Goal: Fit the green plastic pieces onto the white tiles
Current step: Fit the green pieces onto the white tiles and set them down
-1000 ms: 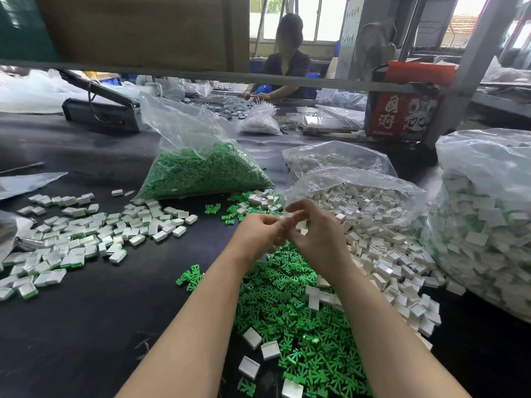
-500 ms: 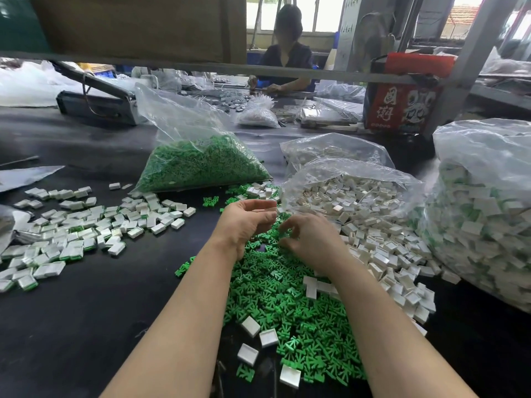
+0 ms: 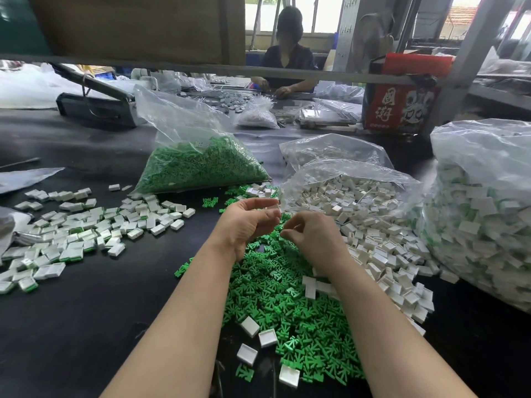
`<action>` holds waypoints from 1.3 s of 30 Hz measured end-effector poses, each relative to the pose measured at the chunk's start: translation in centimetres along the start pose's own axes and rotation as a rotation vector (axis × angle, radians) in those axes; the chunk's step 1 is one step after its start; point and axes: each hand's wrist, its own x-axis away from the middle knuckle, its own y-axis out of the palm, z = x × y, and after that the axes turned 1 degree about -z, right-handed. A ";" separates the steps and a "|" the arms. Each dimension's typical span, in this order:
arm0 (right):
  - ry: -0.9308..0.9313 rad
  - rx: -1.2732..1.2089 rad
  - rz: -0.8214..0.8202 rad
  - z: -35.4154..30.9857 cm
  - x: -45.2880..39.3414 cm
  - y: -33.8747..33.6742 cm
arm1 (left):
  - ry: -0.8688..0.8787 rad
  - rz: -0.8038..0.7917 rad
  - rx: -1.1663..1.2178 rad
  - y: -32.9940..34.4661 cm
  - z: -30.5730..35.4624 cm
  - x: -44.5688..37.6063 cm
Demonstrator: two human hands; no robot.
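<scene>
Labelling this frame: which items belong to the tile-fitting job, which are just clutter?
Job: loose green pieces; white tiles; finished tiles; left hand; right hand.
Clutter: red box; black machine; person opposite.

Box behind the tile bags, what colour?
Red box with white characters, head view.

Red printed box (image 3: 400, 106) at the far table edge (right), seated person (image 3: 287, 64) behind, facing.

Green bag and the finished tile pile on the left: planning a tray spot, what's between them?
Head view: only bare black table between green bag and finished tile pile.
</scene>
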 end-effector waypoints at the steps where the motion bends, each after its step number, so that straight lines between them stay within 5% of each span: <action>1: 0.001 -0.033 0.027 0.0 0.0 -0.1 | 0.001 0.002 -0.002 0.0 0.0 0.0; 10: 0.005 -0.289 0.057 0.2 0.1 -0.4 | 0.012 0.010 -0.004 0.3 0.0 0.3; 20: -0.023 -0.310 0.099 -0.3 0.2 -0.8 | 0.010 0.010 0.040 0.0 0.0 0.4; 30: 0.014 -0.876 0.114 -1.0 0.5 -1.8 | 0.043 -0.029 0.171 -0.3 0.1 0.4; 39: 0.036 -1.025 0.111 -1.0 0.3 -1.6 | 0.048 -0.085 0.145 -0.2 0.0 0.5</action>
